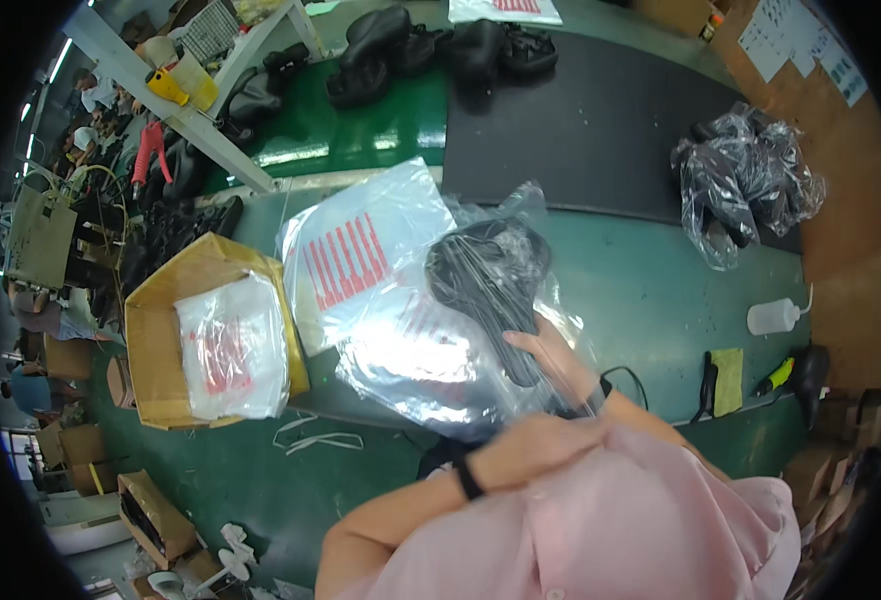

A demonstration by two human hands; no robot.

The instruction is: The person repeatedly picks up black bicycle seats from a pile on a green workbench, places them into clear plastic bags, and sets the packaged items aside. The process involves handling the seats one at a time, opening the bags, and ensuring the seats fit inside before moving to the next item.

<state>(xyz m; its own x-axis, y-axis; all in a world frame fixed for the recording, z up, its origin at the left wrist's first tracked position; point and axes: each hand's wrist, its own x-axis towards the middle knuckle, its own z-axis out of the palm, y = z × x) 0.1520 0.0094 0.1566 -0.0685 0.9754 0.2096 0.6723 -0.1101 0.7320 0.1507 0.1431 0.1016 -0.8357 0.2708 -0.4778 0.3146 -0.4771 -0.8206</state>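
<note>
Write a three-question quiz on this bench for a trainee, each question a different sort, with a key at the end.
1. Multiple choice: what does the right hand hold?
A) a hammer
B) a black bicycle saddle with a clear plastic bag around it
C) a roll of tape

2. True or false: the yellow box stands to the left of the white squeeze bottle.

3. Fill in the blank: the flat plastic packets in the yellow box bear print coloured ____.

Key: 1. B; 2. True; 3. red.
</note>
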